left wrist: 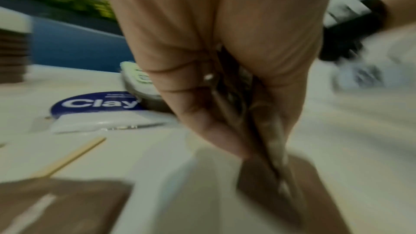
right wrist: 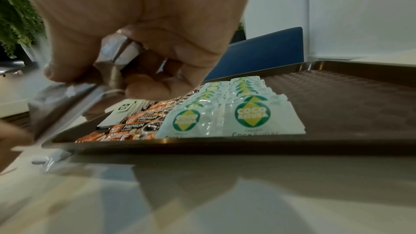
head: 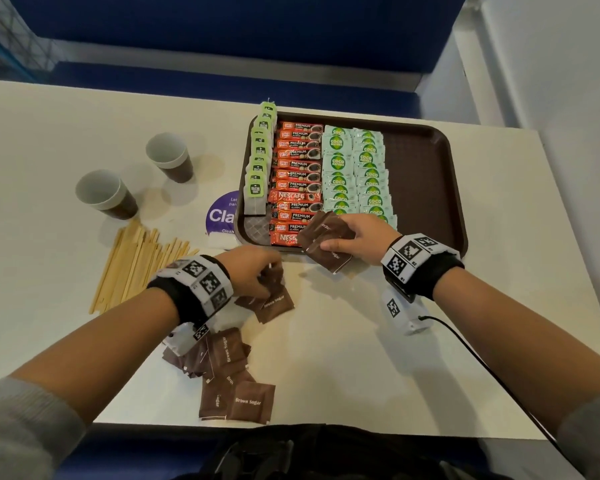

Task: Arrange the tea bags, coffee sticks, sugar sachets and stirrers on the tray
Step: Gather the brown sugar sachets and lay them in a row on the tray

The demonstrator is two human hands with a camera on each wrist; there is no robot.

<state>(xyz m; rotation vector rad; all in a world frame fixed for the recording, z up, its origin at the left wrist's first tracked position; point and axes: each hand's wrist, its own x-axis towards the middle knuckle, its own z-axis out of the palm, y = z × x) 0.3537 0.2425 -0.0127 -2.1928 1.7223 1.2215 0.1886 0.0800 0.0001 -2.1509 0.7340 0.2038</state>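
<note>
Head view: on the white worktop (head: 361, 341) the brown tray (head: 426, 161) sits toward the far right corner, already carrying a row of tea bags (head: 258, 161), a row of coffee sticks (head: 297, 174) and two rows of green sugar sachets (head: 355, 168); its right part is bare. The right hand (head: 355, 239) holds a small stack of brown sugar sachets (head: 323, 239) over the tray's near edge. The left hand (head: 252, 270) pinches more brown sachets just above the worktop. A loose pile of brown sachets (head: 229, 372) lies at the near edge, the stirrers (head: 136, 261) and two paper cups (head: 168, 155) toward the left.

Left wrist view: though blurred, it shows the left hand's fingers (left wrist: 198, 77) closed on thin sachet edges.

Right wrist view: the right hand's fingers (right wrist: 157, 86) curl round the fanned stack above the coffee sticks.

The likely risk: the fanned stack may slip apart and scatter across the finished rows, or the wrist may brush the green sachets out of line as the stack goes down.
</note>
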